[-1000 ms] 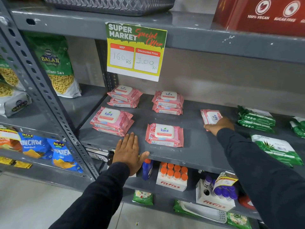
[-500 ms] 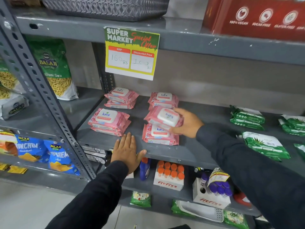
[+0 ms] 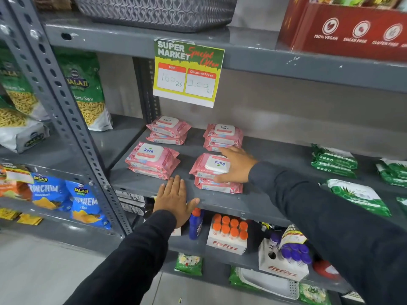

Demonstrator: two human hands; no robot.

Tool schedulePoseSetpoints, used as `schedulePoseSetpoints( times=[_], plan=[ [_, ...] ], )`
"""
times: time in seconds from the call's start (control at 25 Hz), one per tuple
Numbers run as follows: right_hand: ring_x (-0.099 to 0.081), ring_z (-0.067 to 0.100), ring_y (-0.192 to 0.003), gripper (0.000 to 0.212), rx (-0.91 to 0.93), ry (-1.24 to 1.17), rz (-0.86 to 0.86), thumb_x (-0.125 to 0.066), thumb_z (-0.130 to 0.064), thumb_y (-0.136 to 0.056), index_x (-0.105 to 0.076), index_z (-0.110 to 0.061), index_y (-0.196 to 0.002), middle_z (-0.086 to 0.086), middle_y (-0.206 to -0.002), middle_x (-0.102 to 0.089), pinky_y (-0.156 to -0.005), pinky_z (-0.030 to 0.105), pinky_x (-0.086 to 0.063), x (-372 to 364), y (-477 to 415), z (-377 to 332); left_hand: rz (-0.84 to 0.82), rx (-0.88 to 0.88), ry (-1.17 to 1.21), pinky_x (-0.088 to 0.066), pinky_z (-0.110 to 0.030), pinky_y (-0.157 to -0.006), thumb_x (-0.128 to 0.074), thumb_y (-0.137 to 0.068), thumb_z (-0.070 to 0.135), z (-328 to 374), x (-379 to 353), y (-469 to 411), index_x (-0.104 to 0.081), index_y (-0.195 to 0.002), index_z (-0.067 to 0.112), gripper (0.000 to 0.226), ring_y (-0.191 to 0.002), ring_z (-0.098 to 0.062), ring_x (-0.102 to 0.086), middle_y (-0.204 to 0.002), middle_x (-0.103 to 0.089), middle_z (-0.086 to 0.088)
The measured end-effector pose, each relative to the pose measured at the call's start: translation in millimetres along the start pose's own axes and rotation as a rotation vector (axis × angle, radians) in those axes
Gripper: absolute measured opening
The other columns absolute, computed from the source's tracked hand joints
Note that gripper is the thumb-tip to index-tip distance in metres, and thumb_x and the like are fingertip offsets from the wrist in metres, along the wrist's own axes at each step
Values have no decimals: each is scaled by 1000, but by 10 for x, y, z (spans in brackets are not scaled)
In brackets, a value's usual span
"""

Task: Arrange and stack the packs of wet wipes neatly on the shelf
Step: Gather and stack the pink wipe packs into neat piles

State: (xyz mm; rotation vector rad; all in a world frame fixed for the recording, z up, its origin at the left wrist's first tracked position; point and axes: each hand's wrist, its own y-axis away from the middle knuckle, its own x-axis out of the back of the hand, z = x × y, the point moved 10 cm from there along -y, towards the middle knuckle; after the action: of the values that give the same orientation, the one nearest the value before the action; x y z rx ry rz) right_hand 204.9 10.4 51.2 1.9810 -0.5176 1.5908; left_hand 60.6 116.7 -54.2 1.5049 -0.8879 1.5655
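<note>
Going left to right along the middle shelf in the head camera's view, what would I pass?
Green Balaji snack bag → left-hand pink wipe stacks, front and back → right-hand pink stacks, with the right hand on the front one → green wipe packs.

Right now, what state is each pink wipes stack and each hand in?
Front right stack: two packs, top one placed with its label upside down, slightly askew.
Front left stack: two packs, untouched.
Back left stack: two packs, upper one skewed.
Back right stack: stacked, roughly aligned.
Right hand: on the front right top pack.
Left hand: flat on the shelf edge, empty.
</note>
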Motion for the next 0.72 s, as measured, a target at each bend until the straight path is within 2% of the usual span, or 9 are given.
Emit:
schedulePoseSetpoints(
  times=[0.12,0.24,0.32,0.4,0.48,0.56,0.6,0.68,0.72],
  plan=[
    [-36,30,-132,84,-16,310,-92,-68,-55,-70,-38,-20,-139,5,-141,-42,-109,49,-31,47,-38,-247,18,-11,5,-3,-42,-118,23,-65,72,14,21,7,-3,-148,9,107,-146,-25,1,-159,-2,-10],
    [-37,32,-127,52,-16,462,-200,-67,-23,-76,-50,-18,-124,6,-125,-43,-101,49,-37,33,-96,-352,12,-12,14,-3,-42,-118,28,-60,73,11,12,2,-2,-148,8,113,-146,-25,2,-159,-1,-11],
    [-30,34,-131,61,65,481,-187,-64,-14,-75,-43,-29,-131,5,-133,-38,-103,55,-34,5,-162,-377,-7,-11,22,-2,-42,-118,27,-59,73,3,-2,-3,1,-147,8,113,-145,-25,4,-159,2,-11],
    [-20,36,-138,73,138,434,-146,-63,-18,-76,-32,-45,-137,4,-146,-29,-107,59,-28,-13,-168,-328,-16,-10,14,-1,-42,-118,23,-62,72,4,-11,-6,2,-147,8,109,-145,-24,5,-159,3,-10],
    [-13,36,-145,91,119,348,-196,-67,-18,-75,-16,-48,-145,7,-158,-15,-111,56,-28,-24,-107,-198,-8,-10,-4,-2,-42,-118,17,-68,71,6,0,-3,1,-147,8,102,-145,-24,4,-159,3,-10],
    [-29,33,-141,104,5,118,-136,-75,-36,-69,-11,-35,-151,10,-157,-24,-110,46,-38,106,-143,-54,3,-13,-8,-3,-42,-118,15,-70,70,7,6,1,0,-147,8,100,-145,-24,3,-159,1,-10],
    [-40,31,-134,110,-100,-24,-65,-75,-55,-62,-17,-27,-151,10,-152,-34,-105,42,-43,204,-165,28,10,-16,-10,-3,-42,-118,15,-69,70,9,7,2,-1,-147,8,101,-145,-25,2,-159,0,-10],
    [-44,32,-130,125,-294,-148,35,-52,-92,-41,-30,-27,-145,11,-150,-39,-103,43,-45,233,-134,84,14,-18,-10,-3,-42,-118,17,-67,70,6,5,3,-1,-147,8,103,-145,-25,2,-159,0,-11],
    [-35,36,-136,129,-346,-116,28,-41,-97,-37,-29,-30,-146,13,-154,-31,-107,48,-39,133,-118,62,12,-20,-8,-2,-42,-118,17,-67,70,9,3,-1,-1,-147,8,103,-145,-25,2,-159,1,-11]
  ],
)
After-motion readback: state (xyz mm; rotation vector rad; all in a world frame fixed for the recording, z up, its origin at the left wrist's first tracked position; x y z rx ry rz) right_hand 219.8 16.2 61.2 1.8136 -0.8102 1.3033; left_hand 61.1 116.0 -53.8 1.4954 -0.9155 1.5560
